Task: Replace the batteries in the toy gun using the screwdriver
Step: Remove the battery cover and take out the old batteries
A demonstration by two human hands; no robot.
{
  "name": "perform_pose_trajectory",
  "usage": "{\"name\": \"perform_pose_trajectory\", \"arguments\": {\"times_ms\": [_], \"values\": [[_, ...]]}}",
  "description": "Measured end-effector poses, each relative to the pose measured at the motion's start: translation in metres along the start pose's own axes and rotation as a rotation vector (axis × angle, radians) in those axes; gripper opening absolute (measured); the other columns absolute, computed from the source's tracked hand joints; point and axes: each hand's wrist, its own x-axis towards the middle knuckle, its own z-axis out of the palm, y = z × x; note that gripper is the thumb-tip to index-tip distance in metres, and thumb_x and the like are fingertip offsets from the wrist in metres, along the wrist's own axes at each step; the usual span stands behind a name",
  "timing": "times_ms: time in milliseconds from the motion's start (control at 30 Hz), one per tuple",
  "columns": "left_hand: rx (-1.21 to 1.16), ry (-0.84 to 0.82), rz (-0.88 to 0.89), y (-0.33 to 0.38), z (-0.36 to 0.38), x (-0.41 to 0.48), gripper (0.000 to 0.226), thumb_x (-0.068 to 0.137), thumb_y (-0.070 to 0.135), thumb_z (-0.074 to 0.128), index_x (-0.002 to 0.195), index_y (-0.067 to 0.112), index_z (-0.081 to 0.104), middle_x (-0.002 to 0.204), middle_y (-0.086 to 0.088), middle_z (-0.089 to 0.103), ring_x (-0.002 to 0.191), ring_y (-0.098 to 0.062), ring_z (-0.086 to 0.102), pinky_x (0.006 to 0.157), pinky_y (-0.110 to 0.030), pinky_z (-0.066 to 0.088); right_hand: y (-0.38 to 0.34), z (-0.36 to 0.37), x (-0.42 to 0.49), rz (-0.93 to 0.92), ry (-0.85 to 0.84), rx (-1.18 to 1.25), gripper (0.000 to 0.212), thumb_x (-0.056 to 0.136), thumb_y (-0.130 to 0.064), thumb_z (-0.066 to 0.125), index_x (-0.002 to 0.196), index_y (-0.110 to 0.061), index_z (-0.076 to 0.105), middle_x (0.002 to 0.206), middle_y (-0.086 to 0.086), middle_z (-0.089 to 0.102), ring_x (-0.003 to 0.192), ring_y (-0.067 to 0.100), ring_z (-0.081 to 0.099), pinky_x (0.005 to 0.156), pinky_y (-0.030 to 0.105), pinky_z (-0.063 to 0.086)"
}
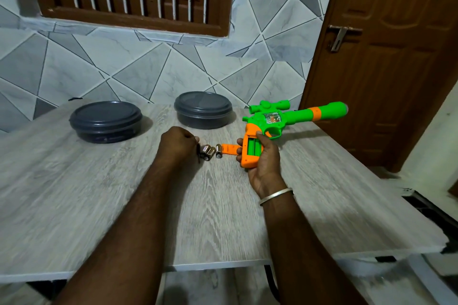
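My right hand (262, 163) grips the orange handle of the green and orange toy gun (285, 121), whose barrel points right. The handle's battery compartment (254, 147) is uncovered and shows green inside. The orange compartment cover (229, 149) lies flat on the table just left of the handle. Three batteries lie between my hands: two together (207, 152) and one apart (218, 151). My left hand (177, 142) has its fingers curled at the batteries' left side and pinches a thin dark rod (198, 153), probably the screwdriver.
Two dark grey lidded round containers stand at the back of the wooden table (99, 193), one at the left (105, 120) and one in the middle (203, 109). A tiled wall rises behind, and a brown door (386, 57) stands at the right.
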Motion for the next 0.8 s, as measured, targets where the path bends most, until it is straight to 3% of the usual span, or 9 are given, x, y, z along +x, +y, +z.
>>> {"name": "perform_pose_trajectory", "arguments": {"times_ms": [133,233,333,400,467,533,633,700,800], "values": [[-0.042,0.091,0.018,0.004,-0.001,0.001,0.020,0.098,0.019,0.063,0.104,0.005,0.076,0.093,-0.005,0.068,0.087,-0.016,0.062,0.078,-0.025,0.039,-0.001,0.000,-0.001,0.002,-0.002,0.000,0.027,0.099,-0.028,0.048,0.107,-0.006,0.060,0.079,0.015,0.066,0.056,0.020,0.056,0.041,0.022,0.045],[-0.076,0.126,0.109,0.011,0.002,-0.004,0.023,0.098,0.025,0.062,0.108,0.009,0.076,0.098,-0.005,0.073,0.091,-0.017,0.063,0.082,-0.026,0.040,-0.006,0.000,-0.005,0.010,-0.032,-0.017,0.025,0.100,-0.027,0.046,0.098,-0.007,0.061,0.076,0.013,0.066,0.054,0.019,0.055,0.042,0.021,0.044],[-0.158,0.108,0.218,0.014,0.008,-0.005,0.028,0.097,0.033,0.063,0.114,0.015,0.074,0.108,-0.006,0.075,0.100,-0.019,0.067,0.087,-0.029,0.048,-0.021,-0.005,-0.013,0.044,-0.121,-0.052,0.027,0.099,-0.026,0.044,0.096,-0.006,0.061,0.070,0.012,0.067,0.049,0.017,0.056,0.043,0.021,0.042],[-0.248,0.072,0.253,0.022,0.013,-0.003,0.040,0.094,0.045,0.063,0.122,0.018,0.070,0.113,-0.005,0.074,0.103,-0.022,0.068,0.092,-0.039,0.055,-0.038,-0.011,-0.021,0.088,-0.205,-0.121,0.029,0.099,-0.026,0.043,0.099,-0.003,0.061,0.071,0.013,0.067,0.047,0.017,0.056,0.042,0.020,0.042],[-0.409,0.005,0.249,0.034,0.020,-0.001,0.053,0.091,0.050,0.064,0.134,0.018,0.063,0.122,-0.007,0.070,0.107,-0.021,0.067,0.089,-0.041,0.058,-0.057,-0.020,-0.029,0.141,-0.275,-0.228,0.032,0.098,-0.026,0.044,0.103,-0.001,0.062,0.076,0.016,0.067,0.048,0.018,0.056,0.040,0.020,0.042],[-0.585,-0.116,0.210,0.051,0.029,-0.002,0.051,0.093,0.048,0.064,0.136,0.021,0.059,0.126,-0.008,0.067,0.106,-0.019,0.065,0.078,-0.033,0.057,-0.077,-0.031,-0.037,0.194,-0.326,-0.351,0.033,0.097,-0.028,0.046,0.104,-0.001,0.064,0.081,0.018,0.068,0.050,0.020,0.057,0.039,0.021,0.042],[-0.800,-0.342,0.107,0.074,0.041,-0.001,0.027,0.095,0.048,0.060,0.113,0.028,0.060,0.097,0.001,0.072,0.082,-0.015,0.070,0.081,-0.038,0.056,-0.105,-0.045,-0.049,0.266,-0.380,-0.540,0.032,0.097,-0.028,0.046,0.105,-0.004,0.066,0.083,0.017,0.071,0.049,0.018,0.059,0.037,0.020,0.041],[-0.902,-0.477,0.052,0.083,0.050,-0.003,0.025,0.097,0.035,0.062,0.116,0.021,0.059,0.084,0.003,0.071,0.067,-0.013,0.066,0.077,-0.036,0.055,-0.119,-0.056,-0.056,0.315,-0.387,-0.622,0.029,0.097,-0.028,0.048,0.107,-0.006,0.064,0.085,0.016,0.072,0.049,0.017,0.061,0.038,0.020,0.041],[-0.828,-0.511,0.052,0.088,0.066,-0.010,0.033,0.091,0.009,0.068,0.124,0.010,0.065,0.103,-0.009,0.075,0.085,-0.025,0.071,0.077,-0.040,0.059,-0.134,-0.072,-0.065,0.361,-0.380,-0.637,0.032,0.094,-0.029,0.050,0.110,-0.005,0.064,0.089,0.016,0.073,0.053,0.019,0.064,0.038,0.021,0.044]]}}
